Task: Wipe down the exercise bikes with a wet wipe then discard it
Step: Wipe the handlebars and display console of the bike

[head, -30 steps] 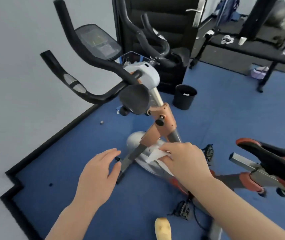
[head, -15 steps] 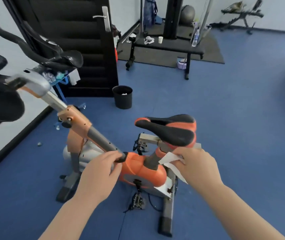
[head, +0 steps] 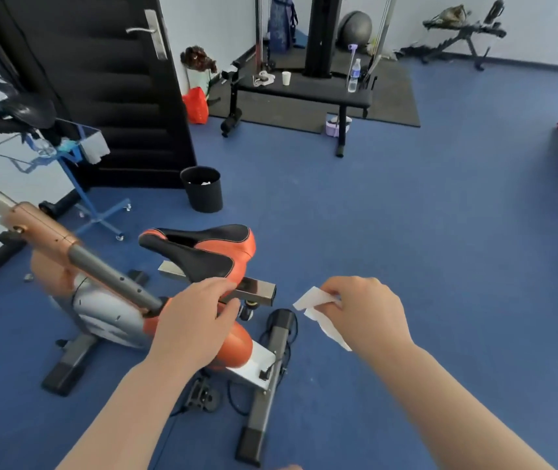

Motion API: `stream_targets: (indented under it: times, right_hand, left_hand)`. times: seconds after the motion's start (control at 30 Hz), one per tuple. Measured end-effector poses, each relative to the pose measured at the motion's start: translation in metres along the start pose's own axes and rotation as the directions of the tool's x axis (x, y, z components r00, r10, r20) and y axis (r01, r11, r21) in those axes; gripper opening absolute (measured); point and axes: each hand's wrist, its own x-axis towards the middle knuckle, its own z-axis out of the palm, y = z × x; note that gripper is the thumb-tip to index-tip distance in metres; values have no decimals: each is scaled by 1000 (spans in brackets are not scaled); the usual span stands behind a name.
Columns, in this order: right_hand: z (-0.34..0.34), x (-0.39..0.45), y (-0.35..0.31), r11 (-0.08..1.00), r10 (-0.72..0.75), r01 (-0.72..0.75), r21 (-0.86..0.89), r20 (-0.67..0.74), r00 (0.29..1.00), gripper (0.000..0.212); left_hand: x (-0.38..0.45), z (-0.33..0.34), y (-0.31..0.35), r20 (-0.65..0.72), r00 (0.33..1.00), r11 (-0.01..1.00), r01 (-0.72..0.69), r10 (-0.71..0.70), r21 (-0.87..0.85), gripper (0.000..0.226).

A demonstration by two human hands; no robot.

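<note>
An orange and grey exercise bike (head: 108,313) stands on the blue floor at lower left, its black and orange saddle (head: 203,247) pointing left. My left hand (head: 196,320) hovers over the frame just below the saddle rail, fingers apart, holding nothing. My right hand (head: 362,313) is to the right of the bike, off it, pinching a white wet wipe (head: 318,308) that hangs from the fingers. A black waste bin (head: 202,188) stands behind the bike near the door, with something white inside.
A black door (head: 101,79) is at the back left, with a blue wheeled stand (head: 77,164) in front of it. A black weight bench (head: 304,93) with a cup and bottle sits on a dark mat at the back. Open blue floor stretches to the right.
The view has swung right from the bike's front to its saddle. My right hand with the wipe has come off the seat post and now hangs beside the bike.
</note>
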Motion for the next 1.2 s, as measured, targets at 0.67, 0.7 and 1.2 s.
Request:
stream_targets:
  times: [0.67, 0.7, 1.2]
  right_hand:
    - [-33, 281, 77, 963, -235, 248, -103, 124, 964, 17]
    - [-35, 295, 78, 960, -250, 263, -99, 128, 960, 18]
    - [-61, 587, 27, 698, -693, 714, -52, 201, 692, 16]
  left_hand:
    - [236, 70, 82, -68, 987, 988, 151, -148, 38, 35]
    - [248, 69, 84, -78, 984, 986, 164, -161, 36, 35]
    - [443, 52, 101, -408, 758, 835, 550, -509, -19, 35]
